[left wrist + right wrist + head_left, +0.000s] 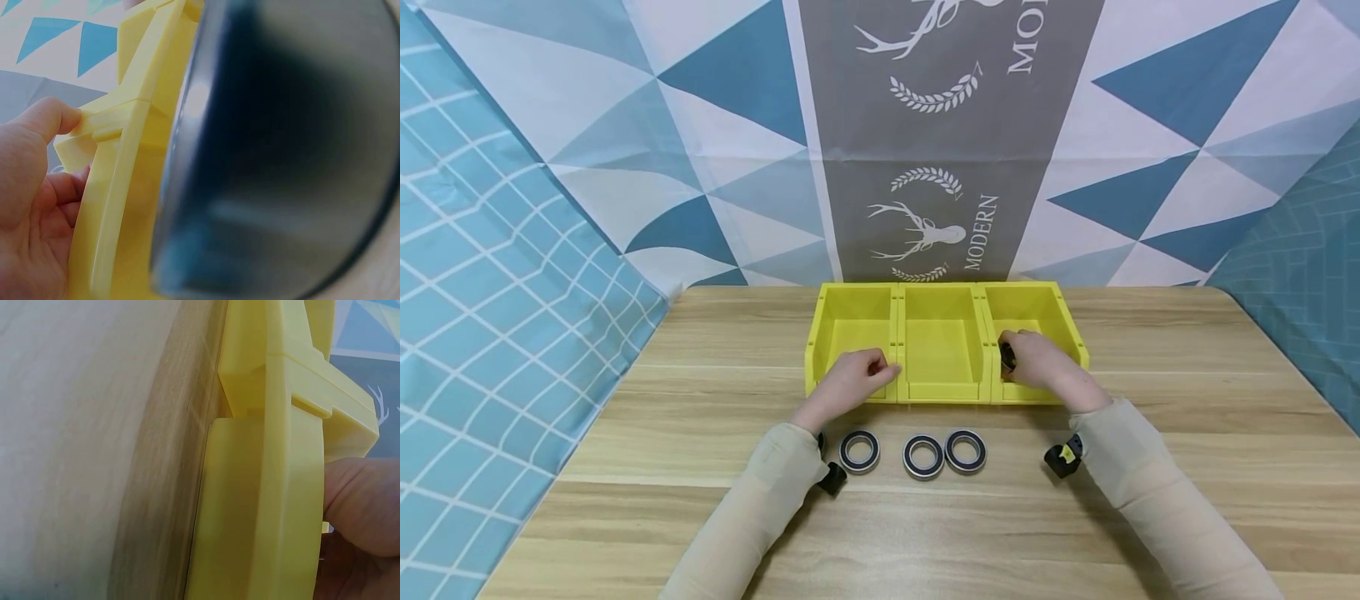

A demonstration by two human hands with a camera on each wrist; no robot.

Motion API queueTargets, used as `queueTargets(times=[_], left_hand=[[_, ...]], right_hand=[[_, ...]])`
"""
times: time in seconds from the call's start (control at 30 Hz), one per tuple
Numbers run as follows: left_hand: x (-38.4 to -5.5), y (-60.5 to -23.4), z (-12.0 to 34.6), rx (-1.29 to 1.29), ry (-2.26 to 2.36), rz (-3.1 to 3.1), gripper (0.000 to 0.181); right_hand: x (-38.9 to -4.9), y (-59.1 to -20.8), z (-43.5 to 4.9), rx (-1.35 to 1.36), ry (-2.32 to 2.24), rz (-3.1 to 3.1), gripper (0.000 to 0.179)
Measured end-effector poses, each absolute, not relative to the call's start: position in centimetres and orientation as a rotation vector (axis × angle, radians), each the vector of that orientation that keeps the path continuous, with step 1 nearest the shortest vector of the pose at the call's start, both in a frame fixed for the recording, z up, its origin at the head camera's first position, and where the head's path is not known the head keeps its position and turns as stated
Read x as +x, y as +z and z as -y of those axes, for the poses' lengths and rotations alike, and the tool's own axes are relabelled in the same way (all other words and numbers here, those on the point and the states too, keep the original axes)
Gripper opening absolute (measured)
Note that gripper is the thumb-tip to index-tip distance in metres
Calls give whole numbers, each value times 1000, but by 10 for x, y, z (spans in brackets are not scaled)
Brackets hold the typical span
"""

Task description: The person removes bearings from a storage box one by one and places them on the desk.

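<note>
Over the front of the left yellow bin [859, 302], my left hand [855, 379] has its fingers loosely bent and its thumb out toward the divider. In the left wrist view the thumb [59, 117] lies at the bin's rim, with the fingers behind the front wall; nothing shows in them. My right hand [1036, 360] is inside the right bin [1026, 293], pinching a dark ring that looks like a bearing [1007, 357]. The right wrist view shows part of that hand [365, 506] behind the front wall, which hides most of the bearing.
The middle bin [942, 304] joins the other two. In front on the wooden table [940, 542] lie a left bearing [859, 452], a middle bearing [922, 457] and a right bearing [966, 451]. A blurred dark rounded thing [281, 156] fills much of the left wrist view.
</note>
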State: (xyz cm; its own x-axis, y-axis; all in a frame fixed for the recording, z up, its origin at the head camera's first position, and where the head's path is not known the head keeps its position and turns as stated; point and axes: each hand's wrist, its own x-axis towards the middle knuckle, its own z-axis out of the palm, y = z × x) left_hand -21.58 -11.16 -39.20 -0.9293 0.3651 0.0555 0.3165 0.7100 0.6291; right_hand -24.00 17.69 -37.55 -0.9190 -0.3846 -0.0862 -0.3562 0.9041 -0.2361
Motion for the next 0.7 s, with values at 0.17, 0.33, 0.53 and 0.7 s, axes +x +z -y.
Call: queueTargets(times=[0.17, 0.33, 0.53, 0.7], left_hand=[[-216, -393, 111, 581, 1027, -2839, 30], [-215, -392, 111, 568, 1033, -2831, 30], [-216, -391, 110, 553, 1028, -2833, 30], [-216, -392, 111, 546, 1018, -2833, 30]], right_hand=[[-240, -376, -179, -581, -339, -2952, 47], [-238, -375, -180, -580, -365, -2955, 47], [-236, -374, -180, -549, -414, -2956, 51], [-234, -372, -181, -555, -440, -2977, 53]])
